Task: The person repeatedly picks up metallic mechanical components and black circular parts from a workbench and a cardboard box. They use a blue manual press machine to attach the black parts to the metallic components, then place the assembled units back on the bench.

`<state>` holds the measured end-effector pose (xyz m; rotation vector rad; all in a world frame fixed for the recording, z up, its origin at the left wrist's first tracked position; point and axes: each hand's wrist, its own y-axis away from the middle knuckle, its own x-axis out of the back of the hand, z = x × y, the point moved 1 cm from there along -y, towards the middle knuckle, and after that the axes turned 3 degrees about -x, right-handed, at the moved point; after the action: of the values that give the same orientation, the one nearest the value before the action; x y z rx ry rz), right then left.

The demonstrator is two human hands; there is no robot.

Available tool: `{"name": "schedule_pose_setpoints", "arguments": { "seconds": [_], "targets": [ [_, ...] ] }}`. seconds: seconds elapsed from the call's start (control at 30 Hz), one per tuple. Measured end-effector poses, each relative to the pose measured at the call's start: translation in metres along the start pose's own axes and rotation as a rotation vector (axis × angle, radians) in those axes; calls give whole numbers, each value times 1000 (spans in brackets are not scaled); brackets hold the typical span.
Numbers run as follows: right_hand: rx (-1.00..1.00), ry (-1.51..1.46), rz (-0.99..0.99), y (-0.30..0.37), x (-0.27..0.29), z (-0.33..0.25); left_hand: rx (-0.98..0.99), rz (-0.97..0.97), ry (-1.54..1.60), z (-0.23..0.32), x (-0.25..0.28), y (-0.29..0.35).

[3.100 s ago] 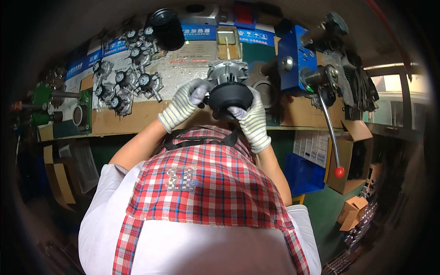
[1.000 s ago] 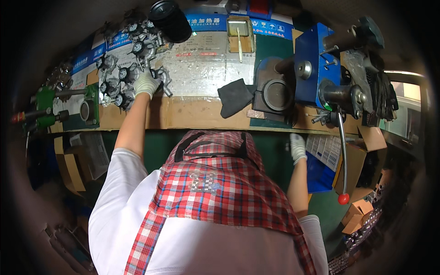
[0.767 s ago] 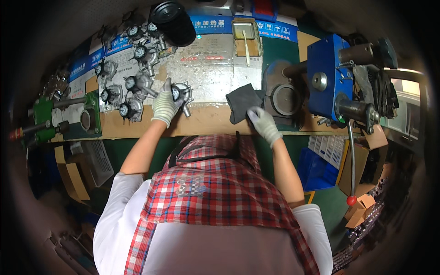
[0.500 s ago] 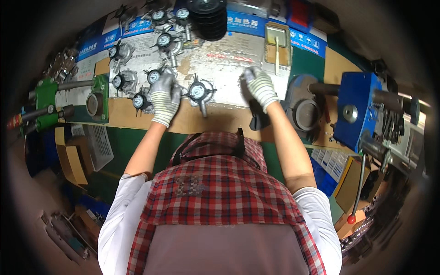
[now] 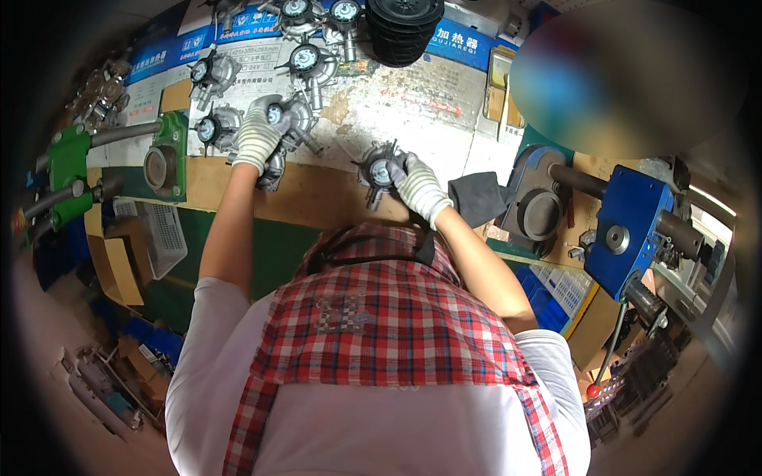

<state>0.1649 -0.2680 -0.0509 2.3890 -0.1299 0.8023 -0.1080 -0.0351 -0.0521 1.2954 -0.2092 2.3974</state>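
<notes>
Both my hands wear white striped gloves. My left hand [image 5: 259,136] is closed on the side of a cast-metal pump-like part [image 5: 295,117] with a dark hub; its fingertips are partly hidden behind the part. Nearer to me on the right, my right hand [image 5: 419,186] grips the right side of a similar part, a metal pump [image 5: 378,171] with black prongs around its hub. More such pumps [image 5: 213,128] lie close by my left hand, and several others [image 5: 308,62] stand further back. Beside my right hand lies a dark grey cloth-like piece [image 5: 478,198].
Printed cardboard [image 5: 429,103] covers the bench. A stack of black ribbed pulleys [image 5: 403,32] stands at the back. To the left is a green clamp fixture [image 5: 165,159]; to the right, a grey fixture [image 5: 540,210] and blue press [image 5: 627,230]. A blurred patch hides the upper right.
My right hand has come left and nearer to me, onto the front pump, which now sits turned. My left hand has shifted slightly left and back among the pumps. The whole view has shifted.
</notes>
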Motion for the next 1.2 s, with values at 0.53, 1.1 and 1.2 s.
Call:
{"name": "schedule_pose_setpoints", "arguments": {
  "seconds": [0.53, 1.1, 1.2],
  "targets": [
    [-408, 343, 709, -89, 147, 91, -529, -308, -143, 103, -150, 118],
    [501, 452, 374, 76, 197, -10, 122, -1025, 935, 226, -83, 48],
    [458, 636, 252, 82, 198, -27, 177, -1065, 802, 234, -73, 48]
  ]
}}
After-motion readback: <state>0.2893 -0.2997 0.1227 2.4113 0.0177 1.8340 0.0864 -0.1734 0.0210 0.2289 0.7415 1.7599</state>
